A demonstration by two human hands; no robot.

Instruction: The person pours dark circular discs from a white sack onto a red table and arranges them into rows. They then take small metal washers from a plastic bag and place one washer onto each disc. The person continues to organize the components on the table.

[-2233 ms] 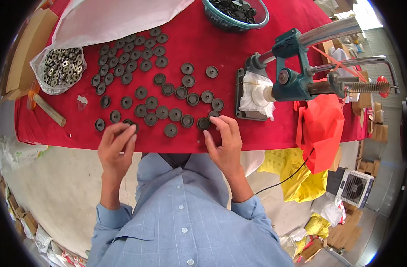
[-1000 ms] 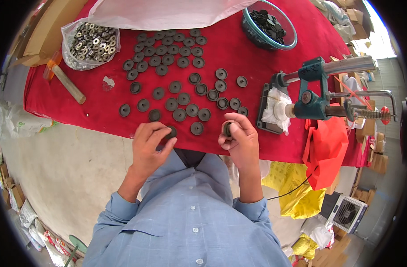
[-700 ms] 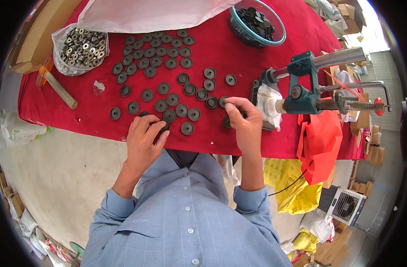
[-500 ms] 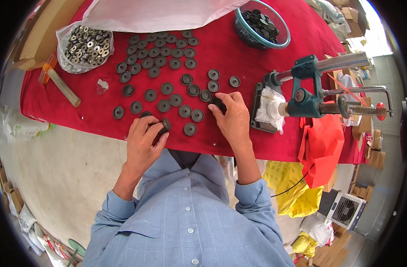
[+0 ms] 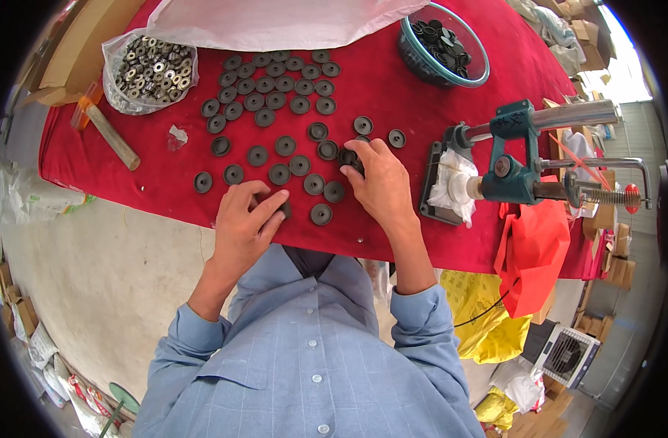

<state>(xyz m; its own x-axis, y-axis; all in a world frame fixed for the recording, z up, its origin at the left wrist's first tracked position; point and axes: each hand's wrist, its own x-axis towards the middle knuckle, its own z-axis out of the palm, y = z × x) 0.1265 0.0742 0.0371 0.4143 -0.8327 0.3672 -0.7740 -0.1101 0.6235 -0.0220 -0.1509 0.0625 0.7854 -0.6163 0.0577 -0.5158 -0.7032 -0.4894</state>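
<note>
Reader: What does each hand hold, and where on the bench [image 5: 159, 175]?

Author: Left hand [image 5: 248, 219]: fingers pinched on the left disc [image 5: 286, 209], dark and round, near the bench's six o'clock edge. Right hand [image 5: 383, 179], between two and three o'clock from the left: fingers gripping the right disc [image 5: 354, 159]. Note the lone disc [image 5: 321, 214] at three o'clock from the left hand, the scattered discs [image 5: 279, 174] toward one, the bag of metal rings [image 5: 133, 107] at eleven; the press [image 5: 520, 179] stands at three o'clock from the right hand.

Reader: How would such a disc handle?

Author: Probably light and stiff, matt rather than slippery, and unlikely to break. The raised rim should give the surest hold, thumb and fingertip on opposite sides; the small central hub offers little.

Reader: What is obscured?

Author: Most of the left disc lies behind the fingers, so its upward face cannot be told. Nor can one tell whether the right disc touches or overlaps its neighbour. The white sheet [image 5: 290, 29] is cut off at twelve o'clock
</note>
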